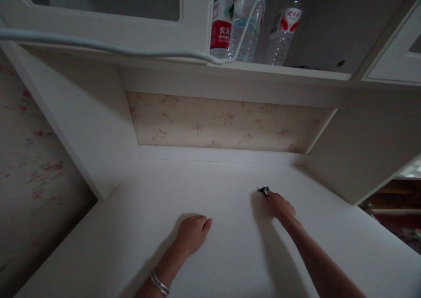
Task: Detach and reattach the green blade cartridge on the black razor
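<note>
My right hand (280, 206) reaches out over the white desktop (226, 192), fingers closed on a small black tool with a shiny metal part (264, 191). Its exact kind is too small to make out. The tool's far end points left, at or just above the desktop. My left hand (193, 234) rests on the desktop in a loose fist, nearer to me and to the left, with nothing visible in it. Two silver bangles (159, 284) circle the left wrist.
An overhead shelf (283, 73) holds several plastic bottles (222, 26). A white cable (131, 50) hangs along its front edge. White side panels (82, 113) bound the desktop, with a floral-papered wall (210, 122) behind. Cluttered shelves (394, 197) show at far right.
</note>
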`<state>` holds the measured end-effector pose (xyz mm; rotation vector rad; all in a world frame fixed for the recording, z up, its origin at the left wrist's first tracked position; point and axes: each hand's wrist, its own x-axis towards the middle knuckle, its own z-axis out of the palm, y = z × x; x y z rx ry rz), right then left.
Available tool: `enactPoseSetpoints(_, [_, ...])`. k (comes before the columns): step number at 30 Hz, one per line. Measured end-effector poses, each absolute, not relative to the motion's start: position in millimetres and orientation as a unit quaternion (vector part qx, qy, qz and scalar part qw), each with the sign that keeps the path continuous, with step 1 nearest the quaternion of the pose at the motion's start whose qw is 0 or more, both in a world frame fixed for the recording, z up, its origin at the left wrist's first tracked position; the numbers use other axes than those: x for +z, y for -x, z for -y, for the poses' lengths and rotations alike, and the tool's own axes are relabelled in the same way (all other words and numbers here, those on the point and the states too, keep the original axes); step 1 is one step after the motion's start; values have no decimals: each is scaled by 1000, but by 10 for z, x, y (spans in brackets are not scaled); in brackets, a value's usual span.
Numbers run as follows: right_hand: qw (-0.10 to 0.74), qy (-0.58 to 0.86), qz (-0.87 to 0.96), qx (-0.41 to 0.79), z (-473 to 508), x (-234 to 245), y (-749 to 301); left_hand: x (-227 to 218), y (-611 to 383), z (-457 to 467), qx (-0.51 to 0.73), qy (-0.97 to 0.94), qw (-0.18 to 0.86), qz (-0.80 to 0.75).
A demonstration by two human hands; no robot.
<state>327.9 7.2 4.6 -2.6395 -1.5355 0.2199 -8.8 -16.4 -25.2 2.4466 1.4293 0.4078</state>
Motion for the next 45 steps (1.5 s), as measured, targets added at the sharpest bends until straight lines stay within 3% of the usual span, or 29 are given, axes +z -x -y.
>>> enactPoseSetpoints(8, [77, 857, 494, 122, -130, 53, -3250, -212, 81, 214, 153, -841, 151, -497])
enactPoseSetpoints(13, [203, 802, 532, 180, -34, 84, -2893, -165, 48, 240, 178, -822, 170, -514])
enactPoseSetpoints(17, [311, 711, 554, 301, 202, 44, -2315, -54, -37, 342, 208, -811, 184, -515])
enactPoseSetpoints(21, [373, 615, 554, 420, 457, 42, -1780, 43, -121, 509, 241, -810, 225, -484])
enactPoseSetpoints(26, [406, 566, 538, 475, 565, 45, -1474, 54, -78, 607, 226, -792, 233, -517])
enactPoseSetpoints(32, [338, 618, 574, 418, 506, -22, -1726, 29, 246, 402, 150, -793, 190, -559])
enactPoseSetpoints(40, [128, 786, 573, 193, 398, 76, -3289, 72, 1120, -337, 66, -715, 108, -688])
enactPoseSetpoints(45, [36, 834, 530, 148, 433, 13, -3840, 127, 1397, -651, 18, -667, 78, -740])
